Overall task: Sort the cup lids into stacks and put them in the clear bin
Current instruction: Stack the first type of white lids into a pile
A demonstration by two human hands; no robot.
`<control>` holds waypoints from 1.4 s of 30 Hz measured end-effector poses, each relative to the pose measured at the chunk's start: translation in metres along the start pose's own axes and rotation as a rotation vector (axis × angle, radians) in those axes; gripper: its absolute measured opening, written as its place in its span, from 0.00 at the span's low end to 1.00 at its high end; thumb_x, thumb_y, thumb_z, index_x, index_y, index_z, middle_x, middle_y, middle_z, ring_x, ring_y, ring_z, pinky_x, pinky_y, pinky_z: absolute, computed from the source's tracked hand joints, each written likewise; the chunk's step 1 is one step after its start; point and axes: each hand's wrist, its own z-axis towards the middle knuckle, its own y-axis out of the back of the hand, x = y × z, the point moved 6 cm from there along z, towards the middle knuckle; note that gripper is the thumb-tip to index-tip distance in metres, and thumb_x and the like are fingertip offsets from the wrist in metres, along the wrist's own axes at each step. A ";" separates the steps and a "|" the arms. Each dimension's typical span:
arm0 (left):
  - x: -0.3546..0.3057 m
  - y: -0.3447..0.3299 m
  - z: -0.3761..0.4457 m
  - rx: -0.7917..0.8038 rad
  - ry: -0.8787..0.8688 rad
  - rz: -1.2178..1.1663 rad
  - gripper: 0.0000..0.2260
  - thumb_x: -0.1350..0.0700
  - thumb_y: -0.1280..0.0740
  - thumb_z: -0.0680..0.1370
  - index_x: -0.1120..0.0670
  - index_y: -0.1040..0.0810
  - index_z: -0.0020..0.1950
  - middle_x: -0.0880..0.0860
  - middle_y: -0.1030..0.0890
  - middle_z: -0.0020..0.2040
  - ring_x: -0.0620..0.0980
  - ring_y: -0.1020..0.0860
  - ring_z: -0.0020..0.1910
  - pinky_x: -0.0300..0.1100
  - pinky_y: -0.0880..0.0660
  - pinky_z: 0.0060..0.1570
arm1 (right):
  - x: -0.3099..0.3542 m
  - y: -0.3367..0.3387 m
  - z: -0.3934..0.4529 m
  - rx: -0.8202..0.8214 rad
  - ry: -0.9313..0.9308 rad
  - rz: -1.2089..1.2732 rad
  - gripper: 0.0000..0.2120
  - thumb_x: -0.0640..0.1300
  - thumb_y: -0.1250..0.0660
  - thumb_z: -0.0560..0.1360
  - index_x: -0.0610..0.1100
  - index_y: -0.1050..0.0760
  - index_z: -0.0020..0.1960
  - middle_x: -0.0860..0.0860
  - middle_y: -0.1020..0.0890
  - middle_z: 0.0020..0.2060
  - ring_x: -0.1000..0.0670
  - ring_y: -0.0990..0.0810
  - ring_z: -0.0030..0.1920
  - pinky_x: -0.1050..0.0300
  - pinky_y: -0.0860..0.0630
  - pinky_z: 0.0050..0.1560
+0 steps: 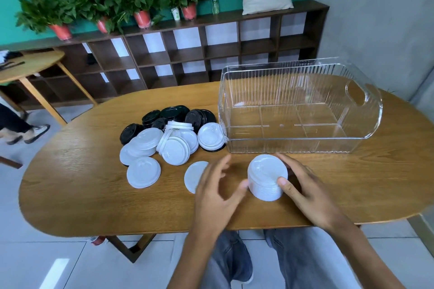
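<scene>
**White stack formed at near edge; clear bin not yet loaded**

The stack of white lids (267, 177) stands upright on the wooden table (82, 195), close to its near edge and just in front of the clear bin (298, 105). The right hand (307, 191) grasps the stack from its right side, fingers curved round the far side and thumb pressed against the near wall. The left hand (216, 191) is released, fingers spread and relaxed, with a fingertip at or just beside the stack's left wall; contact cannot be confirmed owing to motion blur.

One loose white lid (193, 177) lies flat beside the stack, partly hidden behind the left hand. A second single white lid (143, 172) lies further toward the left end. Behind them, toward the middle of the table, sits the unsorted pile (173, 134): white lids in front, black lids (164, 116) at the rear, several overlapping or tilted.

The bin stands toward the table's right end and holds nothing visible.

Judgement: the step in hand is building and squaring the white stack. The next move likely calls for adding the nearby loose lid, aligned rim to rim, or for lifting the stack with support on both sides so it does not splay before entering the bin. The black lids are unsorted.
</scene>
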 end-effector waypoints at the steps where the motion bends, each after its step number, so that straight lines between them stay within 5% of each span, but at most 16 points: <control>1: 0.003 0.018 0.000 -0.088 -0.040 0.024 0.24 0.43 0.29 0.74 0.48 0.22 0.70 0.44 0.21 0.62 0.43 0.22 0.60 0.34 0.28 0.62 | 0.000 0.000 0.000 0.004 0.004 -0.005 0.27 0.67 0.43 0.76 0.66 0.39 0.74 0.77 0.33 0.65 0.63 0.33 0.70 0.58 0.36 0.69; 3: 0.017 0.048 0.002 -0.184 -0.087 0.144 0.22 0.47 0.32 0.74 0.51 0.20 0.67 0.45 0.22 0.61 0.49 0.23 0.62 0.43 0.27 0.64 | 0.002 -0.001 0.001 0.008 0.011 -0.015 0.27 0.66 0.42 0.75 0.67 0.39 0.74 0.76 0.32 0.65 0.61 0.33 0.70 0.57 0.35 0.68; 6: 0.042 0.064 0.006 -0.078 -0.010 0.328 0.28 0.48 0.33 0.70 0.50 0.25 0.70 0.44 0.26 0.65 0.48 0.28 0.67 0.52 0.30 0.69 | 0.002 -0.002 0.001 0.016 0.002 -0.039 0.28 0.67 0.41 0.75 0.66 0.40 0.74 0.74 0.32 0.65 0.61 0.33 0.69 0.59 0.36 0.66; 11: 0.064 0.052 0.008 0.104 0.045 0.350 0.36 0.50 0.28 0.68 0.43 0.34 0.76 0.32 0.32 0.67 0.33 0.36 0.68 0.49 0.34 0.72 | 0.001 -0.001 0.001 0.005 -0.008 -0.063 0.31 0.67 0.40 0.75 0.59 0.37 0.76 0.64 0.27 0.67 0.58 0.31 0.69 0.56 0.34 0.66; 17: 0.072 0.054 0.005 0.074 0.104 0.305 0.35 0.42 0.26 0.71 0.38 0.36 0.75 0.25 0.35 0.67 0.36 0.35 0.69 0.43 0.35 0.70 | 0.001 -0.001 0.001 0.017 -0.009 -0.053 0.31 0.67 0.40 0.76 0.59 0.37 0.76 0.64 0.26 0.67 0.58 0.30 0.69 0.55 0.34 0.67; 22: 0.071 0.058 0.003 0.001 0.111 0.237 0.33 0.36 0.30 0.71 0.42 0.32 0.74 0.42 0.24 0.67 0.47 0.27 0.68 0.55 0.28 0.68 | 0.002 -0.001 -0.001 0.021 -0.018 -0.044 0.31 0.66 0.40 0.74 0.61 0.37 0.75 0.66 0.28 0.68 0.58 0.31 0.69 0.54 0.34 0.67; 28: 0.064 0.058 0.000 0.035 0.050 0.245 0.29 0.39 0.32 0.74 0.40 0.32 0.75 0.39 0.26 0.68 0.48 0.27 0.68 0.50 0.30 0.68 | 0.000 -0.001 -0.001 0.019 -0.025 -0.047 0.31 0.71 0.41 0.74 0.62 0.37 0.75 0.67 0.28 0.67 0.58 0.31 0.69 0.54 0.34 0.68; 37: 0.051 0.051 0.000 0.140 -0.037 0.373 0.33 0.47 0.32 0.73 0.41 0.36 0.78 0.35 0.33 0.74 0.35 0.38 0.74 0.45 0.37 0.72 | -0.003 -0.002 0.000 0.025 -0.022 -0.047 0.33 0.76 0.45 0.72 0.67 0.40 0.74 0.69 0.29 0.67 0.61 0.32 0.69 0.54 0.34 0.68; 40: 0.053 0.049 0.001 0.147 -0.080 0.399 0.35 0.56 0.29 0.78 0.45 0.40 0.82 0.39 0.38 0.78 0.41 0.40 0.78 0.49 0.39 0.76 | -0.003 -0.002 0.000 0.028 -0.026 -0.039 0.33 0.75 0.44 0.72 0.67 0.40 0.74 0.68 0.28 0.67 0.61 0.33 0.69 0.56 0.35 0.68; 42: 0.053 0.048 0.002 0.128 -0.086 0.397 0.30 0.52 0.32 0.81 0.46 0.40 0.81 0.44 0.36 0.80 0.46 0.38 0.79 0.50 0.39 0.77 | -0.003 -0.002 0.000 0.029 -0.026 -0.037 0.32 0.74 0.43 0.73 0.65 0.39 0.74 0.68 0.28 0.67 0.61 0.33 0.69 0.56 0.35 0.68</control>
